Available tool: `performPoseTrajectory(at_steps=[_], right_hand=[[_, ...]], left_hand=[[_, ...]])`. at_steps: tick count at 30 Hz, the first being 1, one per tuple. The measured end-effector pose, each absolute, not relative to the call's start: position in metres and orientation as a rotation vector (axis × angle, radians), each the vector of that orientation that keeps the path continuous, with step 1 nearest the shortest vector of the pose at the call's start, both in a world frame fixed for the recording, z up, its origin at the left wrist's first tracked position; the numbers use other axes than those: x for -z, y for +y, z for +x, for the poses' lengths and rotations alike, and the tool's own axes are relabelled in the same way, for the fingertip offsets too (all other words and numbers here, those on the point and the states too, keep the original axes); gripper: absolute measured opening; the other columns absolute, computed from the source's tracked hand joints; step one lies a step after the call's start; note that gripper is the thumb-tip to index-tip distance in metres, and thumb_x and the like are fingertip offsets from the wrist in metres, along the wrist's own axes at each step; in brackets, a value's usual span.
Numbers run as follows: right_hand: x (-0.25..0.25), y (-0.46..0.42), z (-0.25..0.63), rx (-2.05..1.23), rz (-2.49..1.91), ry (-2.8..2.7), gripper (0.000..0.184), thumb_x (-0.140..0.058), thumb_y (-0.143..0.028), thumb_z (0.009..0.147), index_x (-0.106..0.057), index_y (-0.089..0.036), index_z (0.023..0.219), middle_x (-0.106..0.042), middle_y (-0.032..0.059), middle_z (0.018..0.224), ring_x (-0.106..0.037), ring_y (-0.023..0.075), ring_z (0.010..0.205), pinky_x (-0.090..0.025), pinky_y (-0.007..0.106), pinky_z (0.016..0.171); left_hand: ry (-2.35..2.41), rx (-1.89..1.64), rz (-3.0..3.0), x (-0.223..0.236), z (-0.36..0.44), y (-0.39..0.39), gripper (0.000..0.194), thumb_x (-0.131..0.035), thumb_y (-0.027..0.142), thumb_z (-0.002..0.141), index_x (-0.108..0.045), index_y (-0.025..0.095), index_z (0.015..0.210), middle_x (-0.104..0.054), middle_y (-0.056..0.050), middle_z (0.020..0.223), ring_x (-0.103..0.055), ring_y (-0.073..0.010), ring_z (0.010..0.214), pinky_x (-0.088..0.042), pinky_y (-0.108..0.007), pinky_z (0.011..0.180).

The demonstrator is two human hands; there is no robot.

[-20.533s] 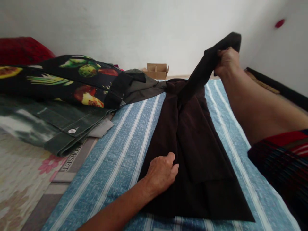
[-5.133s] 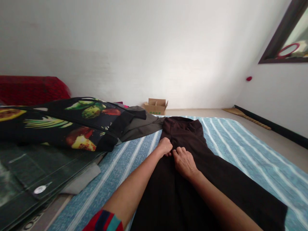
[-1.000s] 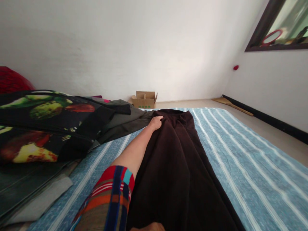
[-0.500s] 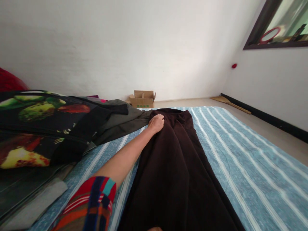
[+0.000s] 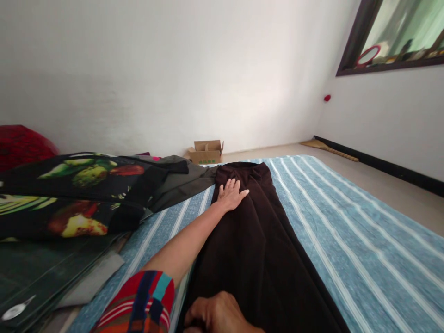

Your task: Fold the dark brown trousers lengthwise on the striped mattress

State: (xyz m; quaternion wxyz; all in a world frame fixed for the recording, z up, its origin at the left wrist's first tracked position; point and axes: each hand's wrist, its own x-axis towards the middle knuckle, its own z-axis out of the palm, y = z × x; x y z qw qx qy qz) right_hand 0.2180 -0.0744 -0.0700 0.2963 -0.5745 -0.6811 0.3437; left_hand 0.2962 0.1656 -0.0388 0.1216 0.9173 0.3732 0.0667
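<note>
A dark brown garment [image 5: 256, 249], gathered at the waist and widening toward me like a skirt, lies stretched out on a blue-and-white striped sheet [image 5: 333, 203]. Near its waist end, my left hand [image 5: 232, 195] rests flat on the cloth with the fingers spread. My right hand [image 5: 222, 314] is at the bottom edge of the view, over the garment's left side. Its fingers are curled in, and whatever they may hold is hidden. The garment's near end runs out of view.
Left of the garment is a pile of clothes: a black fruit-print piece [image 5: 83, 185], grey cloth [image 5: 176, 185] and a dark green item [image 5: 41, 268]. Behind it sits a red bundle [image 5: 24, 145]. An open cardboard box [image 5: 207, 152] stands by the wall.
My left hand has gone from closed on the garment's waist edge to lying spread, slightly nearer me. My right hand has come up further into view at the bottom.
</note>
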Motion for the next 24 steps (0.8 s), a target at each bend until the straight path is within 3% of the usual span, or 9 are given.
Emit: performPoseTrajectory(at_steps=[7,13,18,24], right_hand=[[0.048,-0.084,0.22,-0.738,-1.508,-1.977,0.018,-0.055,-0.023,0.076,-0.064,-0.022,0.092,-0.069,-0.0004,0.079,-0.064,0.0149,0.069,-0.039,0.021,0.057],[0.039,-0.122,0.206,-0.263,-1.555,-2.235,0.006,-0.055,-0.022,0.075,-0.056,-0.019,0.08,-0.063,0.0039,0.082,-0.058,0.0178,0.07,-0.039,0.027,0.058],[0.057,-0.168,0.196,0.059,-1.348,-2.21,0.01,-0.058,-0.018,0.074,-0.048,-0.02,0.075,-0.054,0.0001,0.071,-0.05,0.0162,0.065,-0.038,0.03,0.063],[0.073,-0.196,0.201,0.105,-1.22,-2.09,0.015,-0.051,-0.014,0.081,-0.044,-0.02,0.069,-0.05,-0.0022,0.064,-0.046,0.0133,0.059,-0.031,0.027,0.056]], left_hand=[[0.936,-0.02,2.73,0.045,0.239,0.078,0.073,-0.028,0.064,0.085,-0.028,0.017,0.141,-0.018,-0.012,0.15,-0.008,-0.0259,0.138,-0.011,-0.048,0.108],[0.937,-0.057,2.755,0.061,0.219,0.056,0.067,-0.027,0.058,0.089,-0.024,0.016,0.142,-0.016,-0.011,0.151,-0.008,-0.0232,0.138,-0.011,-0.045,0.109],[0.937,-0.109,2.745,0.041,0.212,0.038,0.062,-0.027,0.054,0.09,-0.033,0.014,0.137,-0.022,-0.015,0.149,-0.011,-0.0257,0.138,-0.015,-0.044,0.108],[0.991,-0.076,2.727,0.034,0.176,-0.013,0.064,-0.026,0.058,0.089,-0.034,0.017,0.138,-0.022,-0.013,0.149,-0.011,-0.0261,0.138,-0.014,-0.047,0.108]])
